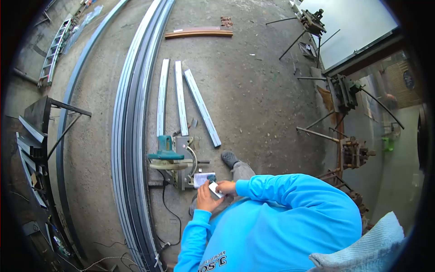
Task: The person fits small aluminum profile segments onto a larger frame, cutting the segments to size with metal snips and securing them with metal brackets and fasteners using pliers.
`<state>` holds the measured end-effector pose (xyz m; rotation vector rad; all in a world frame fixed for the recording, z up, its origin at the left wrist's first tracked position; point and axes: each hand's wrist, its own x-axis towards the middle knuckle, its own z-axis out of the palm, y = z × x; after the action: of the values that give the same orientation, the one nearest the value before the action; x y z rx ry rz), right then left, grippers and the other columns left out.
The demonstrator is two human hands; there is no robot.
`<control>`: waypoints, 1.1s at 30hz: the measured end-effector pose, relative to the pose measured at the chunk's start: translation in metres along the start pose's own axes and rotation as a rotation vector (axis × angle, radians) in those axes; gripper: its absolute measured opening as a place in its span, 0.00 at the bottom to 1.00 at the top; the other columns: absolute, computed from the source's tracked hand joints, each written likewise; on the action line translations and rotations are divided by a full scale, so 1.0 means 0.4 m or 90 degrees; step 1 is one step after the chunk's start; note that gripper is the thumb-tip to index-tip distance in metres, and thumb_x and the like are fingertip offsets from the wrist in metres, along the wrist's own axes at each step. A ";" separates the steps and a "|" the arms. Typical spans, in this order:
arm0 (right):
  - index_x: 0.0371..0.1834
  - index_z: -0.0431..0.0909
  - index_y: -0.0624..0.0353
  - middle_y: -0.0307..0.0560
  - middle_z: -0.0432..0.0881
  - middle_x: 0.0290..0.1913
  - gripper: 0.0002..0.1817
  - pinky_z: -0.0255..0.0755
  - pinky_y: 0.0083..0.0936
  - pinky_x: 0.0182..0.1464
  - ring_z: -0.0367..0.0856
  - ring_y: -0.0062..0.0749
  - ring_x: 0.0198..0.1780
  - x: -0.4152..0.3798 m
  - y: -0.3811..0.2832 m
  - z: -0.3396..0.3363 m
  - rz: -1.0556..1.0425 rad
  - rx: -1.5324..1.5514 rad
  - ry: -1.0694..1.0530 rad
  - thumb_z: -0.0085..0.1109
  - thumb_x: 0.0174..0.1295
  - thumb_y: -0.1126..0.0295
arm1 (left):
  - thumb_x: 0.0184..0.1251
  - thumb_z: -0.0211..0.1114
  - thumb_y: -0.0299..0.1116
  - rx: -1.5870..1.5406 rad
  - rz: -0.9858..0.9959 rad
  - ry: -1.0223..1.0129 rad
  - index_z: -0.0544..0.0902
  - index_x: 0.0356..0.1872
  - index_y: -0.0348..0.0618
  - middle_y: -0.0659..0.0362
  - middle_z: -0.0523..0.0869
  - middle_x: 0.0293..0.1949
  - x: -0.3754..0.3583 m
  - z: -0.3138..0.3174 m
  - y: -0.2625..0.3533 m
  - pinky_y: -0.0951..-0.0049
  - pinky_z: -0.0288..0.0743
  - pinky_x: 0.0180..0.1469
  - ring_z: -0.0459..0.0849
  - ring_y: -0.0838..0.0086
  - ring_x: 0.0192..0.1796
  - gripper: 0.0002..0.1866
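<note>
Close in front of my body, a small flat white piece [215, 190] lies between my two hands; its exact kind is too small to make out. My left hand [207, 199] grips it from the left, fingers closed along its edge. From the right, my right hand [226, 187] is closed on the same piece, the fingertips partly hidden. Just beyond my hands is a paper or notepad [202, 178] with faint marks, a dark object on its right edge. It lies beside the base of a green-handled cut-off saw [166, 152] on the floor.
Several long metal profiles [129, 122] run along the left of the saw. Three shorter light bars [180, 97] lie ahead of it, and brown strips [199, 33] farther off. A black cable [176, 217] trails on the floor. Tripod vise stands [342, 93] line the right side.
</note>
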<state>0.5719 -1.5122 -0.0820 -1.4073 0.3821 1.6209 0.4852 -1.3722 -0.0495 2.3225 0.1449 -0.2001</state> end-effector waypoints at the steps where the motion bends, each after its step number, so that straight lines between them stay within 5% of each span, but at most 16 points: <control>1: 0.55 0.75 0.56 0.45 0.78 0.44 0.19 0.77 0.33 0.36 0.79 0.32 0.43 0.032 0.000 -0.030 -0.026 -0.024 -0.023 0.53 0.59 0.71 | 0.36 0.82 0.48 -0.002 -0.045 0.013 0.65 0.64 0.34 0.42 0.75 0.56 0.010 0.016 0.024 0.54 0.70 0.59 0.73 0.48 0.57 0.53; 3: 0.53 0.76 0.58 0.45 0.78 0.45 0.18 0.77 0.35 0.41 0.79 0.33 0.46 -0.060 -0.102 -0.062 0.036 -0.054 -0.074 0.52 0.58 0.71 | 0.38 0.81 0.47 -0.027 -0.136 0.070 0.65 0.64 0.32 0.42 0.75 0.55 0.042 0.031 0.126 0.53 0.69 0.59 0.73 0.46 0.57 0.51; 11: 0.46 0.78 0.59 0.43 0.81 0.46 0.13 0.75 0.33 0.51 0.80 0.31 0.47 -0.096 -0.200 -0.292 0.107 -0.070 -0.234 0.56 0.62 0.64 | 0.36 0.79 0.57 0.062 -0.138 0.077 0.73 0.57 0.38 0.49 0.80 0.49 0.198 0.015 0.293 0.56 0.70 0.57 0.78 0.52 0.54 0.47; 19: 0.48 0.79 0.58 0.44 0.80 0.48 0.14 0.77 0.32 0.46 0.80 0.31 0.44 -0.114 -0.266 -0.305 -0.078 -0.189 -0.229 0.56 0.61 0.66 | 0.41 0.79 0.53 0.069 -0.138 0.151 0.66 0.64 0.36 0.46 0.76 0.55 0.213 -0.002 0.339 0.54 0.66 0.63 0.75 0.48 0.57 0.50; 21: 0.46 0.79 0.57 0.42 0.80 0.44 0.13 0.76 0.29 0.45 0.79 0.28 0.41 -0.116 -0.250 -0.284 -0.093 -0.175 -0.224 0.56 0.60 0.67 | 0.42 0.81 0.52 0.114 -0.141 0.197 0.63 0.66 0.37 0.46 0.76 0.57 0.201 -0.006 0.364 0.57 0.73 0.59 0.79 0.53 0.57 0.53; 23: 0.44 0.79 0.58 0.38 0.81 0.39 0.11 0.74 0.26 0.43 0.78 0.23 0.41 -0.087 -0.221 -0.268 -0.243 -0.156 -0.212 0.56 0.60 0.69 | 0.47 0.81 0.41 -0.356 -0.372 0.193 0.59 0.68 0.34 0.46 0.76 0.58 0.183 -0.002 0.384 0.62 0.77 0.56 0.81 0.58 0.55 0.51; 25: 0.42 0.78 0.59 0.35 0.81 0.35 0.08 0.72 0.23 0.42 0.77 0.19 0.39 -0.065 -0.197 -0.250 -0.333 -0.178 -0.237 0.56 0.60 0.72 | 0.52 0.77 0.33 -0.350 -0.373 0.219 0.67 0.60 0.34 0.50 0.83 0.46 0.153 0.050 0.311 0.66 0.81 0.49 0.86 0.66 0.47 0.36; 26: 0.43 0.78 0.60 0.35 0.80 0.36 0.08 0.71 0.22 0.42 0.76 0.18 0.39 -0.066 -0.183 -0.242 -0.355 -0.205 -0.245 0.56 0.61 0.74 | 0.56 0.73 0.30 -0.570 -0.302 0.331 0.71 0.52 0.35 0.51 0.85 0.44 0.136 0.105 0.269 0.68 0.81 0.47 0.86 0.71 0.45 0.26; 28: 0.41 0.77 0.61 0.33 0.79 0.36 0.06 0.70 0.21 0.41 0.74 0.17 0.38 -0.103 -0.197 -0.197 -0.384 -0.245 -0.251 0.56 0.62 0.76 | 0.58 0.70 0.28 -0.493 -0.370 0.314 0.74 0.49 0.37 0.54 0.86 0.39 0.093 0.118 0.223 0.70 0.80 0.44 0.85 0.74 0.41 0.19; 31: 0.39 0.76 0.61 0.33 0.79 0.34 0.04 0.69 0.20 0.39 0.74 0.16 0.37 -0.121 -0.191 -0.116 -0.398 -0.243 -0.272 0.57 0.61 0.77 | 0.57 0.69 0.32 -0.351 -0.411 0.402 0.74 0.47 0.38 0.45 0.86 0.40 0.035 0.058 0.254 0.58 0.79 0.46 0.86 0.54 0.44 0.19; 33: 0.39 0.76 0.61 0.34 0.80 0.34 0.04 0.70 0.20 0.40 0.75 0.16 0.38 -0.097 -0.167 -0.067 -0.425 -0.341 -0.266 0.57 0.61 0.77 | 0.58 0.68 0.33 -0.364 -0.404 0.462 0.74 0.47 0.38 0.44 0.85 0.40 -0.007 0.058 0.232 0.57 0.78 0.45 0.86 0.51 0.44 0.18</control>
<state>0.6376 -1.5136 -0.0335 -1.3149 -0.7433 1.4291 0.4955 -1.4528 0.0010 1.6144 1.1418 0.3459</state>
